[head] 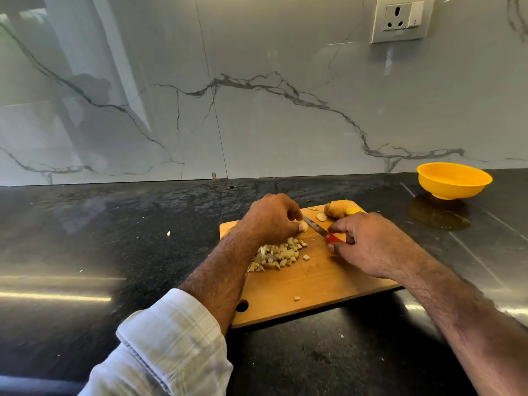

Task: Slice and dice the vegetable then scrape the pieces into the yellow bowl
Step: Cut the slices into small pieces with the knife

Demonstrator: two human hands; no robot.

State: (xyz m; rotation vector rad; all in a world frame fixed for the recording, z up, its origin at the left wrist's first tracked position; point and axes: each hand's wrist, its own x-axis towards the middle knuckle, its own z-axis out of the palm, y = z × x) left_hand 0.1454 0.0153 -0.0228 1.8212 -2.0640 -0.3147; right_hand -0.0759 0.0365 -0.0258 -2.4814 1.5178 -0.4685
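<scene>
On a wooden cutting board [320,284], my left hand [271,218] pinches a pale vegetable slice [304,226] against the wood. My right hand [368,241] grips a knife [316,226] by its red handle, the blade lying against that slice. A pile of diced pieces [278,255] sits just below my left hand. At the board's far edge lie the uncut brown chunk of vegetable [338,208] and a loose round slice [321,216]. The yellow bowl [453,180] stands empty on the counter, back right of the board.
The black stone counter [114,238] runs to a marble backsplash with a wall socket [400,20] at upper right. One stray dice [297,298] lies near the board's front edge, and a tiny scrap [168,233] lies on the counter to the left.
</scene>
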